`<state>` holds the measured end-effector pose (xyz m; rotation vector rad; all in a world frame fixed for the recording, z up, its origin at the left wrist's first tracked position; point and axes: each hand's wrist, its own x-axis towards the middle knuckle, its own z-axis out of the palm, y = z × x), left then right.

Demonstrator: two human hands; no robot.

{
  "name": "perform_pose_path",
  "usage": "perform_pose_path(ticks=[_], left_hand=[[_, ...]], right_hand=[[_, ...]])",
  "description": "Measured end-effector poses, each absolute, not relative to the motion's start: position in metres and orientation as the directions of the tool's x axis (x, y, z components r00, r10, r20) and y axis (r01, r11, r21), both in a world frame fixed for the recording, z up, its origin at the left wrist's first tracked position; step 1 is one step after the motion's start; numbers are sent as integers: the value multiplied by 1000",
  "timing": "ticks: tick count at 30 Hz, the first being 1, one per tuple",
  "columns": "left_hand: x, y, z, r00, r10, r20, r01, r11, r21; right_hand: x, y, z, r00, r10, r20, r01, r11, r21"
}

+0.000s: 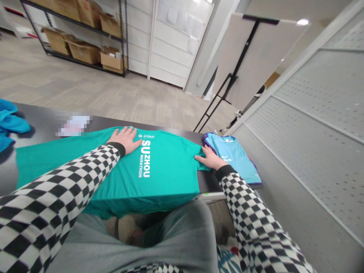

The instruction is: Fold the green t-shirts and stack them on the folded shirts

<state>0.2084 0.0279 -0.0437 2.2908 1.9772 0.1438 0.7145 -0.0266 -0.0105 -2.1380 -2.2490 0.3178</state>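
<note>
Checkered sleeves (253, 208) reach to a green shirt (125, 174) overhanging the worktop's (42, 117) near edge. Left hand (127, 139) lies flat, gripping nothing; right hand (212, 158) touches the shirt's cuff (203, 166), pinch unclear. Light outward strokes should smooth best.

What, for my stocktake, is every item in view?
Shirt: 1, green, tabletop
Garment stack: 1, blue over purple, right
Bunched cloth: 1, blue, left
Pixelated item: 1, pale, tabletop
Table: 1, dark, centre
Shelf: 1, black, back left
Boxes: 6+, brown, shelved
Cabinet: 1, white, background
Board: 1, grey, background
Stand: 1, black, background
Partition: 1, grey, right
Trousers: 1, grey, bottom
Sleeves: 2, black-white, foreground
Left hand: 1, bare, on shirt front
Right hand: 1, bare, at shirt sleeve
</note>
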Motion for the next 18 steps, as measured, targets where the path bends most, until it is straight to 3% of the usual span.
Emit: perform_pose_path(ticks=[5,7,14,18], left_hand=[[206,29,-44,150,989,-17,982,-147,118],[203,31,-45,157,987,-13,981,-155,114],[196,38,-51,159,987,-8,981,-157,112],[197,37,-48,158,987,-9,982,-157,103]], right_hand=[[688,-40,-4,-118,975,188,977,148,-156],[670,-46,-2,-190,951,244,961,231,-154],[640,-57,-22,-139,990,-38,980,132,-146],[641,-57,-29,-124,989,-76,984,113,-141]])
